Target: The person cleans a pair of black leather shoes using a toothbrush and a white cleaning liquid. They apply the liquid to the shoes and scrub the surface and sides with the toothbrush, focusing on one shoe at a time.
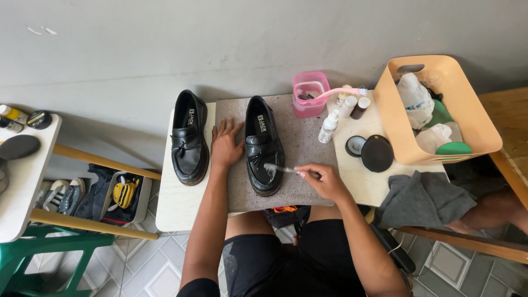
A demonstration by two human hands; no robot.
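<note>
Black tasselled loafer (263, 147) stands on the grey mat (300, 143) at frame centre. Right hand (324, 180) pinches a small brush (279, 169) against its side. Left hand (225, 144), fingers spread, presses flat beside it. Second loafer (188, 138) stands further left on the counter (176, 203).

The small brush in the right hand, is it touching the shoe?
Touching. The head view shows the brush, held by the right hand, with its bristle end lying on the toe of the right shoe.

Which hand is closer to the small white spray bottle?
Right. The right hand holds a small brush just below the small white spray bottle; the left hand rests flat farther away, beyond the glossy black tasselled loafer.
</note>
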